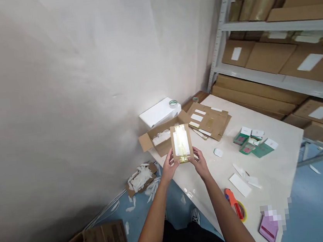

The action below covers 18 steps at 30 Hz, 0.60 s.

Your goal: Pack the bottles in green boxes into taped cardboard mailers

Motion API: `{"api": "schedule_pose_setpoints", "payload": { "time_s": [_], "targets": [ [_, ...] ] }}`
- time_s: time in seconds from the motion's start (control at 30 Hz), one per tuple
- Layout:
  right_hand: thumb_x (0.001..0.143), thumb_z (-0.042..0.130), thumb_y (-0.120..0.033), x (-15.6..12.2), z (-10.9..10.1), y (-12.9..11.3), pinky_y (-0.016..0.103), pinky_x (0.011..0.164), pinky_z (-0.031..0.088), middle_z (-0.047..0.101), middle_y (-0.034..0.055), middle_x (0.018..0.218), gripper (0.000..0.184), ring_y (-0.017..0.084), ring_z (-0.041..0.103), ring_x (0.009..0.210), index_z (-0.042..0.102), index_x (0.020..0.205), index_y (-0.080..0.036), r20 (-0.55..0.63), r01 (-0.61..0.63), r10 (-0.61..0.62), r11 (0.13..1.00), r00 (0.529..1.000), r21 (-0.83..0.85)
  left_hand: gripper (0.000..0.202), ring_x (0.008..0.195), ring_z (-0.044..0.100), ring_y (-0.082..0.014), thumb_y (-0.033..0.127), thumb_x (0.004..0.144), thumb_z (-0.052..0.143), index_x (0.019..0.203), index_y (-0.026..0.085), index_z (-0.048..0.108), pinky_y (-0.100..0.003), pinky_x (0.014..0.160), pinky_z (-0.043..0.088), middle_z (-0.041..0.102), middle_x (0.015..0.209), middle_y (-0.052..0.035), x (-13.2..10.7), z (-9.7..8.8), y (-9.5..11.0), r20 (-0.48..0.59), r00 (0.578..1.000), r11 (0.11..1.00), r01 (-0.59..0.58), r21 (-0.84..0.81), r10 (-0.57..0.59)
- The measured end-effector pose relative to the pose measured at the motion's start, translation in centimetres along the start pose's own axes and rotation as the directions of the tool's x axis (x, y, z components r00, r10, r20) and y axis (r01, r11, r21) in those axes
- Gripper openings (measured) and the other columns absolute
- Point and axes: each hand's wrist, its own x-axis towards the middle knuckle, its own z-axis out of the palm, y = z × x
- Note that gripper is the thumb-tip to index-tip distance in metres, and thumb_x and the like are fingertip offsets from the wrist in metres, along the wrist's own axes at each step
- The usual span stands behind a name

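Observation:
Both hands grip a small cardboard box [182, 144] with a white label under shiny clear tape. My left hand [169, 167] is closed around its lower left corner, and my right hand [199, 163] around its lower right. The box is held up over the near edge of the white table [197, 183]. Just behind it stands an open carton [164, 146] with white paper inside. To the right of my right hand a small white piece [218, 152] lies on the tabletop.
Flattened cardboard [209, 119], green boxes [254, 141], white slips [240, 184], an orange tape dispenser [233, 204] and a purple item [268, 228] lie on the table. A white box [157, 113] sits against the wall. Loaded shelving [273, 26] rises right; a paper-filled carton [141, 179] is on the floor.

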Motion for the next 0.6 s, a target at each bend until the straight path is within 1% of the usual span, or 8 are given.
{"api": "schedule_pose_setpoints", "payload": {
  "time_s": [0.07, 0.13, 0.2, 0.27, 0.33, 0.4, 0.5, 0.6],
  "targets": [
    [0.083, 0.076, -0.046, 0.1, 2.7, -0.9, 0.050, 0.107, 0.053, 0.052, 0.0106, 0.150, 0.066, 0.031, 0.054, 0.135, 0.054, 0.144, -0.031, 0.078, 0.014, -0.015, 1.000, 0.997, 0.008, 0.086, 0.147, 0.045, -0.0303, 0.046, 0.085, 0.077, 0.160, 0.030, 0.038, -0.041, 0.113, 0.046, 0.043, 0.164, -0.0104, -1.2, -2.5, 1.3, -0.069, 0.997, 0.999, -0.038, 0.003, 0.038],
    [0.083, 0.076, -0.045, 0.0, 5.9, -1.5, 0.050, 0.106, 0.054, 0.052, 0.0106, 0.150, 0.065, 0.030, 0.056, 0.133, 0.055, 0.143, -0.031, 0.158, 0.025, -0.027, 1.000, 0.987, 0.015, 0.087, 0.146, 0.046, -0.0306, 0.047, 0.084, 0.077, 0.159, 0.029, 0.038, -0.042, 0.113, 0.047, 0.043, 0.163, -0.0116, -2.7, -5.3, 2.3, -0.148, 0.987, 0.997, -0.070, -0.010, 0.068],
    [0.083, 0.076, -0.044, -0.3, 9.5, -1.9, 0.050, 0.105, 0.054, 0.054, 0.0105, 0.150, 0.064, 0.030, 0.057, 0.131, 0.055, 0.142, -0.030, 0.258, 0.032, -0.036, 0.999, 0.966, 0.021, 0.089, 0.146, 0.047, -0.0310, 0.048, 0.082, 0.079, 0.159, 0.027, 0.039, -0.042, 0.113, 0.047, 0.043, 0.163, -0.0131, -4.5, -8.4, 3.1, -0.239, 0.967, 0.995, -0.095, -0.017, 0.088],
    [0.083, 0.075, -0.043, -1.0, 13.9, -1.9, 0.049, 0.104, 0.055, 0.056, 0.0105, 0.147, 0.062, 0.030, 0.058, 0.130, 0.056, 0.141, -0.030, 0.365, 0.038, -0.041, 0.999, 0.930, 0.016, 0.089, 0.144, 0.049, -0.0308, 0.048, 0.081, 0.080, 0.158, 0.026, 0.041, -0.042, 0.112, 0.047, 0.046, 0.161, -0.0140, -6.8, -12.1, 3.6, -0.333, 0.937, 0.994, -0.107, 0.001, 0.101],
    [0.084, 0.073, -0.044, -2.4, 18.7, -1.6, 0.048, 0.104, 0.054, 0.059, 0.0105, 0.144, 0.058, 0.029, 0.059, 0.129, 0.057, 0.139, -0.029, 0.471, 0.045, -0.044, 0.999, 0.881, 0.008, 0.086, 0.141, 0.051, -0.0302, 0.046, 0.081, 0.080, 0.156, 0.026, 0.043, -0.042, 0.111, 0.048, 0.048, 0.159, -0.0142, -9.6, -16.2, 4.0, -0.431, 0.896, 0.994, -0.106, 0.034, 0.110],
    [0.086, 0.071, -0.045, -4.5, 23.8, -1.1, 0.047, 0.103, 0.054, 0.061, 0.0109, 0.142, 0.057, 0.029, 0.060, 0.128, 0.057, 0.138, -0.028, 0.564, 0.040, -0.040, 0.999, 0.825, 0.012, 0.083, 0.140, 0.052, -0.0300, 0.045, 0.082, 0.079, 0.154, 0.026, 0.045, -0.042, 0.111, 0.048, 0.049, 0.158, -0.0144, -12.9, -20.5, 4.2, -0.524, 0.845, 0.994, -0.096, 0.049, 0.107],
    [0.085, 0.073, -0.044, -8.7, 31.3, -0.3, 0.046, 0.101, 0.056, 0.062, 0.0126, 0.142, 0.062, 0.030, 0.061, 0.127, 0.053, 0.141, -0.027, 0.677, -0.018, -0.004, 1.000, 0.736, 0.025, 0.084, 0.140, 0.052, -0.0309, 0.044, 0.080, 0.081, 0.153, 0.025, 0.046, -0.042, 0.109, 0.049, 0.049, 0.158, -0.0154, -18.5, -26.8, 4.2, -0.645, 0.759, 0.996, -0.086, 0.036, 0.089],
    [0.084, 0.074, -0.042, -13.4, 38.1, 0.8, 0.047, 0.101, 0.055, 0.060, 0.0137, 0.144, 0.067, 0.030, 0.061, 0.127, 0.048, 0.144, -0.027, 0.763, -0.066, 0.034, 0.998, 0.645, 0.011, 0.083, 0.139, 0.053, -0.0308, 0.044, 0.080, 0.081, 0.153, 0.025, 0.046, -0.042, 0.109, 0.050, 0.049, 0.158, -0.0154, -24.5, -32.0, 3.6, -0.753, 0.654, 0.997, -0.080, 0.021, 0.068]
  ]
}}
